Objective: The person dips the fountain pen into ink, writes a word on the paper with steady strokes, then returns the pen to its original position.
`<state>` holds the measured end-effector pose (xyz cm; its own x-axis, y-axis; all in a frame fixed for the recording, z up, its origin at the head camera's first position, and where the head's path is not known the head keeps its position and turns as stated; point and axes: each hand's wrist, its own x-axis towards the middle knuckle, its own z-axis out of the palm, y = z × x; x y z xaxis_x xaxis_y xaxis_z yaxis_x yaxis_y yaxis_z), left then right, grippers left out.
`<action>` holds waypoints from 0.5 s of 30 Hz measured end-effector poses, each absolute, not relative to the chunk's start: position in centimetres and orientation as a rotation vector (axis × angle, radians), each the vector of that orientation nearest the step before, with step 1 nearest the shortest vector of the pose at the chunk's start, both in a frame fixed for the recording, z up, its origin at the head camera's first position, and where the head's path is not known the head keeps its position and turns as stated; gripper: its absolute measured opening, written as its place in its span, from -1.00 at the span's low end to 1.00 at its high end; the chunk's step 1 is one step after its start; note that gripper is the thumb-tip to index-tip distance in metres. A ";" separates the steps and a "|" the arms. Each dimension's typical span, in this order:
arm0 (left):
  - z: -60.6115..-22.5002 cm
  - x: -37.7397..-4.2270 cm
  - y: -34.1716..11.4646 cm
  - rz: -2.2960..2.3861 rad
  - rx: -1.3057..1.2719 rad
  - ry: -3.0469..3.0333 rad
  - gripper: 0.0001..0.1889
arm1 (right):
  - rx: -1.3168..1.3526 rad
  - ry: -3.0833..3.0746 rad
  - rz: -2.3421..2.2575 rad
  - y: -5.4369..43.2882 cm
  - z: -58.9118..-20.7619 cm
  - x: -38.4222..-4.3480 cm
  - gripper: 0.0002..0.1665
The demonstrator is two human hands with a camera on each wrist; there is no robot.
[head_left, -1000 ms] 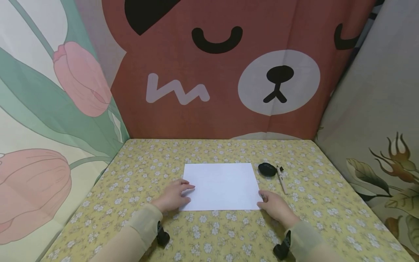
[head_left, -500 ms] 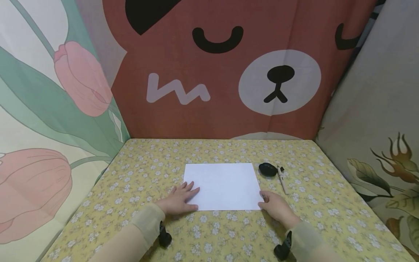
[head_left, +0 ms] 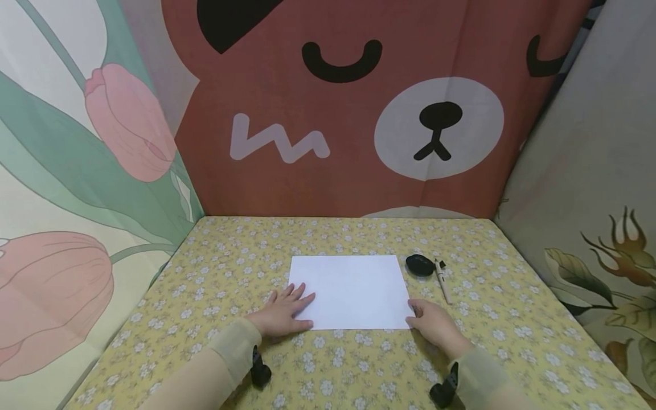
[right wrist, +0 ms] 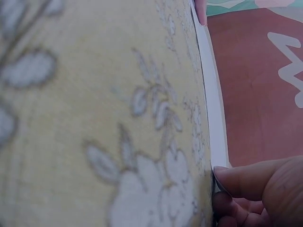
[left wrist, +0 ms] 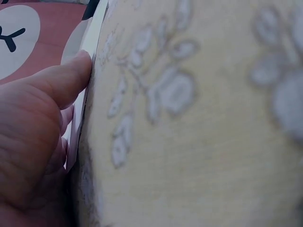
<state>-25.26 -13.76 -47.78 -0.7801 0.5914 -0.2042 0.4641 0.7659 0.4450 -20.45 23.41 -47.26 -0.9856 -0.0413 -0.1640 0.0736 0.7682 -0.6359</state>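
A blank white sheet of paper (head_left: 353, 291) lies flat on the flowered cloth, its long side towards me. Over its near left corner my left hand (head_left: 283, 313) rests with the fingers spread and fairly straight. The left wrist view has that left hand's thumb (left wrist: 71, 78) lying along the near paper edge. On the other side, my right hand (head_left: 435, 326) pinches the paper's right edge near the front corner. Seen from the right wrist, the right thumb (right wrist: 246, 179) sits at the corner with the fingers curled in below it; part of those fingers is hidden.
Just right of the paper's far corner stands a black oval object (head_left: 419, 265). A slim beige pen-like stick (head_left: 443, 283) with a dark bit at its top lies beside it. The yellow flowered tablecloth (head_left: 246, 245) reaches back to a printed bear curtain (head_left: 287, 188).
My left hand has spread its fingers and slid a little to the right onto the paper's near left corner. The right hand keeps its hold at the right edge.
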 end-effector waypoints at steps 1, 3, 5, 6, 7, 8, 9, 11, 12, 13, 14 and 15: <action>-47.8 -25.2 -13.8 0.535 0.809 2.629 -0.22 | 0.026 2.794 -1.011 23.4 -47.3 -20.4 -0.40; -48.0 -25.3 -13.8 0.520 0.806 2.633 -0.22 | 0.024 2.795 -1.001 23.4 -47.2 -20.4 -0.40; -48.1 -25.3 -13.7 0.508 0.804 2.638 -0.22 | 0.024 2.794 -0.995 23.4 -47.3 -20.4 -0.40; -48.1 -25.3 -13.7 0.497 0.803 2.642 -0.22 | 0.023 2.791 -0.996 23.4 -47.3 -20.4 -0.40; -48.2 -25.3 -13.7 0.487 0.802 2.645 -0.22 | 0.022 2.791 -0.993 23.5 -47.3 -20.4 -0.39; -48.2 -25.3 -13.7 0.477 0.801 2.649 -0.22 | 0.019 2.791 -0.988 23.5 -47.3 -20.4 -0.39; -48.2 -25.3 -13.7 0.476 0.799 2.651 -0.22 | 0.017 2.789 -0.986 23.5 -47.3 -20.4 -0.39; -48.3 -25.3 -13.6 0.472 0.798 2.657 -0.22 | 0.016 2.789 -0.975 23.6 -47.2 -20.5 -0.39; -48.3 -25.3 -13.6 0.475 0.797 2.658 -0.22 | 0.014 2.788 -0.967 23.6 -47.2 -20.6 -0.39; -48.3 -25.3 -13.6 0.476 0.799 2.658 -0.22 | 0.008 2.790 -0.954 23.7 -47.2 -20.6 -0.38; -48.3 -25.3 -13.7 0.482 0.804 2.660 -0.22 | 0.001 2.790 -0.944 23.8 -47.2 -20.6 -0.38; -48.3 -25.3 -13.7 0.485 0.806 2.660 -0.22 | -0.006 2.788 -0.938 23.8 -47.2 -20.7 -0.38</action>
<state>-25.28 -13.68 -48.30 -0.7902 0.5790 -0.2010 0.4707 0.7833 0.4060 -20.67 23.84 -47.19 -0.9801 -0.0671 -0.1868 0.0595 0.7988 -0.5987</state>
